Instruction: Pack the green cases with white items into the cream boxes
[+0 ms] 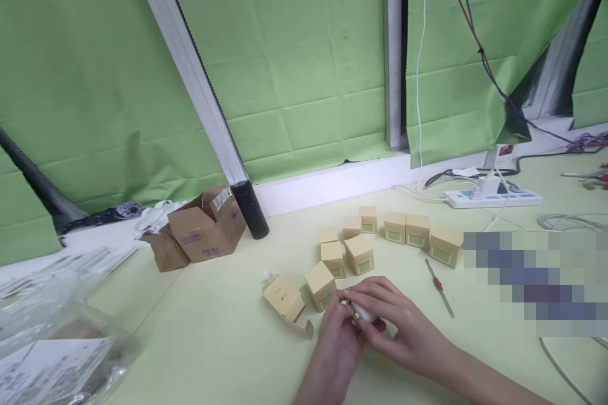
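Observation:
My left hand [338, 326] and my right hand [396, 319] meet low in the middle of the view. Between their fingers is a small white object [363, 312], mostly covered, so its kind does not show. Both hands are closed on it. Just left of them lies an opened small cardboard box [285, 299] on its side, its flap folded out onto the table. A closed small box [321, 285] with a green label stands right behind my left hand. Several more such boxes [360, 254] stand behind it.
A thin tool with a red middle [437, 283] lies right of my hands. Further back are a white power strip [494, 198] with cables, a black cylinder [251, 210] and a brown carton [206, 231]. Clear plastic bags [61, 329] with papers lie at left.

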A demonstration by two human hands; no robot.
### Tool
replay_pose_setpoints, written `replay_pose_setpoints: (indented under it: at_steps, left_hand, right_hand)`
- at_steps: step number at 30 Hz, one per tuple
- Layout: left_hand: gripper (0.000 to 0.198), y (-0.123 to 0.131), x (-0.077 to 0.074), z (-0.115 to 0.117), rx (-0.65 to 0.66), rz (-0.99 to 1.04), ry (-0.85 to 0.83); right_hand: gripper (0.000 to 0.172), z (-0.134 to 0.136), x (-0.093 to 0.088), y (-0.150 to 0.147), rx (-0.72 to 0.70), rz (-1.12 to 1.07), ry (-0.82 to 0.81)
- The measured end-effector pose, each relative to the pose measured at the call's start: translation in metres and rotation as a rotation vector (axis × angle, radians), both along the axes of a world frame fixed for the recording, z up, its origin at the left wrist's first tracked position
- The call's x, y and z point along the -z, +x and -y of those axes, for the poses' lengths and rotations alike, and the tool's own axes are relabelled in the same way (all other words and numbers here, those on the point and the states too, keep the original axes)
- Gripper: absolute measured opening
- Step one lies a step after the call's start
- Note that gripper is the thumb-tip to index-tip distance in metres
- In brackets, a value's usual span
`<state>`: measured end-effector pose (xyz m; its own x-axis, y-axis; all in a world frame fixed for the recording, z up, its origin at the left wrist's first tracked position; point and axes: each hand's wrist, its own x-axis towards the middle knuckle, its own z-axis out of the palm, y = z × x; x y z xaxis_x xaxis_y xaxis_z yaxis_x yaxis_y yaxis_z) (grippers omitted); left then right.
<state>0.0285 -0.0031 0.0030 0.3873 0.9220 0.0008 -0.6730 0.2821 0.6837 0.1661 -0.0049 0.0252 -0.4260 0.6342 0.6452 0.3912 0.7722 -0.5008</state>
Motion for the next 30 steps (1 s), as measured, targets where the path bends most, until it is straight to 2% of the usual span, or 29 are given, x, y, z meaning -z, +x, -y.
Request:
replay_pose_setpoints:
  at_steps: [8, 12, 21, 27, 30]
  left_hand:
    - [0.014, -0.007, 0.002, 0.001, -0.051, -0.125, 0.045]
    - [0.010, -0.006, 0.000, 0.000, -0.076, -0.098, -0.007]
    - [0.011, -0.006, -0.004, 0.001, -0.024, -0.099, -0.068]
    - [0.013, -0.002, 0.000, 0.000, -0.037, -0.081, -0.018]
    - [0.016, -0.001, -0.002, 0.000, -0.017, -0.060, -0.010]
  right_hand:
    - [0.050, 0.003, -0.001, 0.000, -0.059, 0.045, -0.048]
    - [0.055, 0.002, 0.002, -0.002, -0.054, 0.083, 0.022]
    - [0.052, 0.001, 0.001, 0.004, -0.017, 0.074, 0.017]
    - [0.054, -0.002, 0.008, 0.003, 0.010, 0.014, 0.097]
    - [0.053, -0.003, 0.007, 0.006, -0.019, 0.040, 0.023]
